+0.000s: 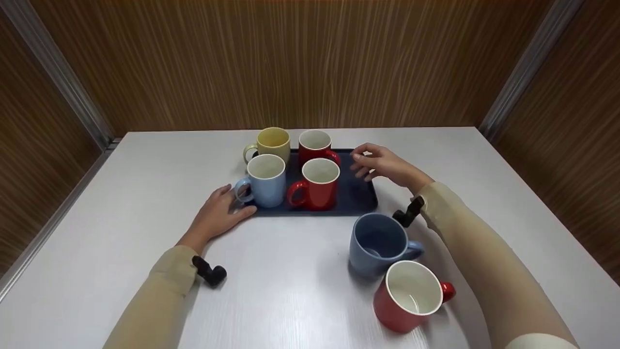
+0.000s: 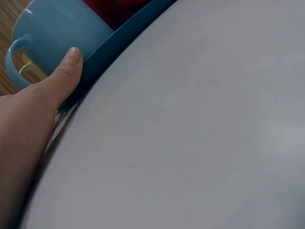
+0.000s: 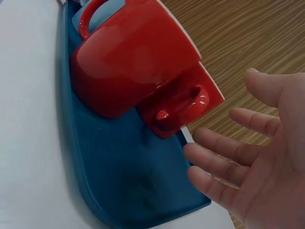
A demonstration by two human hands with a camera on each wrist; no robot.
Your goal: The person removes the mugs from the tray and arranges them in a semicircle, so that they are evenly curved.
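Counting it up: six ceramic mugs total. Three are glossy red with white insides: the back red mug on the tray (image 1: 315, 144), the front red mug on the tray (image 1: 317, 184), and the red mug lying nearest the camera on the table (image 1: 408, 295). Two are blue: the light blue mug with a white inside (image 1: 265, 180) and the darker all-blue mug on the table (image 1: 380, 244). One pale yellow mug (image 1: 272, 142). So four mugs on the one dark blue rectangular tray (image 1: 359, 198), two off it. One white table (image 1: 290, 281).
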